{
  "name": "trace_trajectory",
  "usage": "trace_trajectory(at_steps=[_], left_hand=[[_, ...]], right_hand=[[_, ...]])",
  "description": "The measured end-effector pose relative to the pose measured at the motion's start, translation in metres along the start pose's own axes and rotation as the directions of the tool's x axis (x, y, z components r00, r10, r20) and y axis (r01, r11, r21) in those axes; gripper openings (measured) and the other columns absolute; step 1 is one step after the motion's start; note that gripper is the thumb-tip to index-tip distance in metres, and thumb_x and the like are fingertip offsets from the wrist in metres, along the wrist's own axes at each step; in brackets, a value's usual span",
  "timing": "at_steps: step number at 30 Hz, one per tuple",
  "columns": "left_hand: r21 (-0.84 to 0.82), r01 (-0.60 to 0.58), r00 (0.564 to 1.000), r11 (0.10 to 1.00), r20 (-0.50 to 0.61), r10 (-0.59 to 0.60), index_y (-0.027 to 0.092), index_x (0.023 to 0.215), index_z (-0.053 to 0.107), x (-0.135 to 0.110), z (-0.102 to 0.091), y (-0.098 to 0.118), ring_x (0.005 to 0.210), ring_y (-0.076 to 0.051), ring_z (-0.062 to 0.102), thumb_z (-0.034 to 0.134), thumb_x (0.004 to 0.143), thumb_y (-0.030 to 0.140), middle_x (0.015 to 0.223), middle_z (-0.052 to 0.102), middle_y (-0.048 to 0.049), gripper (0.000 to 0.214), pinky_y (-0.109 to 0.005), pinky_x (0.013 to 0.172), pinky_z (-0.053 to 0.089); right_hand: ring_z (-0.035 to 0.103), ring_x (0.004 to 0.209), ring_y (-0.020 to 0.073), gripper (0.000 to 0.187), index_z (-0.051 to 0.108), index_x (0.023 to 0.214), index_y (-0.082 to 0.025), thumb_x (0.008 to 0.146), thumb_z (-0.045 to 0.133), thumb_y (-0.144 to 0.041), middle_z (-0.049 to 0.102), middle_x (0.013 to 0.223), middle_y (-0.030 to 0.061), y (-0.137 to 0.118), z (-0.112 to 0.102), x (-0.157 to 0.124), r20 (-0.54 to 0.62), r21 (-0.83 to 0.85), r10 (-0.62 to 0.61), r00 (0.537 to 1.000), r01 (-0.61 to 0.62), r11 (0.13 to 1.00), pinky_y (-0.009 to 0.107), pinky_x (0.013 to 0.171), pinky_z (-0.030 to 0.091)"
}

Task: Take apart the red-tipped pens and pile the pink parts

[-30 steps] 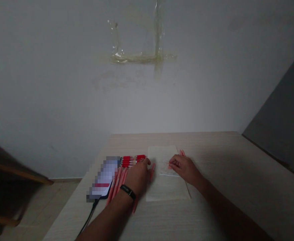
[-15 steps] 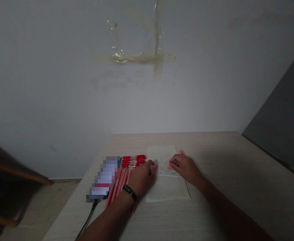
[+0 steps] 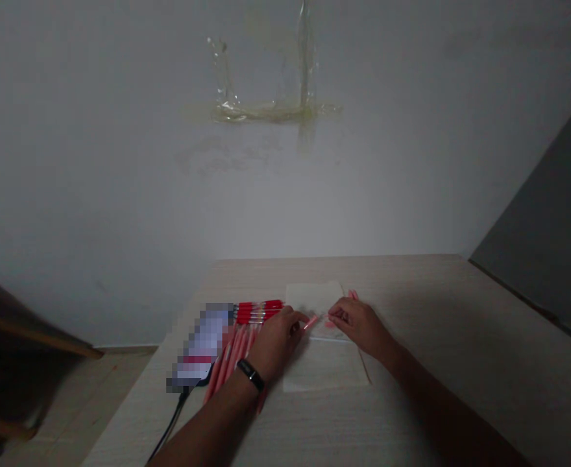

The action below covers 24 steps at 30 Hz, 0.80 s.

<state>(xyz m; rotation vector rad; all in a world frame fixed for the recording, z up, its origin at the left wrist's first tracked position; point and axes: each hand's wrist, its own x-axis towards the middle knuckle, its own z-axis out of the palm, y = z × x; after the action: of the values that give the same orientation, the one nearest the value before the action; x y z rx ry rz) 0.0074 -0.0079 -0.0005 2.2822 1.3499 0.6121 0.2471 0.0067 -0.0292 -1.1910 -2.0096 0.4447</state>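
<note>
Over a white paper sheet [image 3: 324, 370] on the wooden table [image 3: 441, 363], my two hands meet. My left hand [image 3: 276, 342] pinches a pink pen barrel [image 3: 309, 322] that points toward my right hand [image 3: 358, 327]. My right hand is closed on thin pink and red pen parts; their tips stick out behind it. A row of several pink pens with red caps [image 3: 246, 324] lies under and left of my left wrist.
A phone [image 3: 202, 347] with a black cable [image 3: 171, 421] lies left of the pens near the table's left edge. A dark chair [image 3: 13, 363] stands at far left. Old tape [image 3: 270, 110] clings to the white wall. A grey panel [image 3: 548, 240] rises at right.
My left hand has lifted a pink pen barrel from beside the row and brought it right, up to my right hand. My right hand has hardly moved.
</note>
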Motion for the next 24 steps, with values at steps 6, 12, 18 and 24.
trace_trajectory(at_steps=[6,12,18,24], left_hand=[[-0.026,-0.059,0.998,0.998,-0.004,0.059,0.025,0.109,0.072,-0.002,0.001,0.002,0.084,-0.016,0.061,0.055,0.091,0.018,0.097,0.064,-0.0047,0.025,-0.027,0.076,0.044],[-0.05,-0.086,0.996,0.995,-0.019,0.085,0.022,0.107,0.071,-0.001,-0.001,0.006,0.085,-0.018,0.06,0.054,0.092,0.019,0.096,0.067,-0.0053,0.023,-0.027,0.077,0.044],[-0.156,-0.053,0.997,0.986,-0.071,0.042,0.022,0.114,0.064,-0.001,0.0,0.004,0.082,-0.016,0.061,0.055,0.089,0.015,0.096,0.07,-0.0028,0.028,-0.025,0.073,0.044],[-0.181,-0.005,0.995,0.984,-0.095,-0.013,0.02,0.101,0.059,0.0,0.001,0.003,0.078,-0.015,0.061,0.055,0.083,0.01,0.087,0.068,-0.002,0.021,-0.024,0.069,0.042]], right_hand=[[0.061,0.074,0.0157,0.007,0.065,0.083,-0.021,0.089,0.067,-0.025,0.066,0.079,0.0002,-0.005,0.0,0.0,0.047,-0.003,-0.07,0.996,0.07,0.998,0.037,0.094,0.046],[0.064,0.091,0.0175,0.021,0.066,0.109,-0.024,0.091,0.059,-0.016,0.07,0.1,0.0038,-0.013,-0.001,-0.003,0.119,0.075,-0.126,0.985,0.117,0.99,0.031,0.086,0.049],[0.067,0.082,0.0166,0.025,0.064,0.113,-0.025,0.09,0.059,-0.017,0.07,0.089,0.0006,-0.005,-0.005,-0.003,0.026,0.009,-0.056,0.998,0.056,0.998,0.052,0.118,0.021],[0.066,0.08,0.0159,0.021,0.065,0.109,-0.025,0.091,0.058,-0.018,0.07,0.09,0.0011,-0.002,-0.006,-0.003,0.002,0.001,-0.071,0.997,0.071,0.997,0.051,0.118,0.021]])
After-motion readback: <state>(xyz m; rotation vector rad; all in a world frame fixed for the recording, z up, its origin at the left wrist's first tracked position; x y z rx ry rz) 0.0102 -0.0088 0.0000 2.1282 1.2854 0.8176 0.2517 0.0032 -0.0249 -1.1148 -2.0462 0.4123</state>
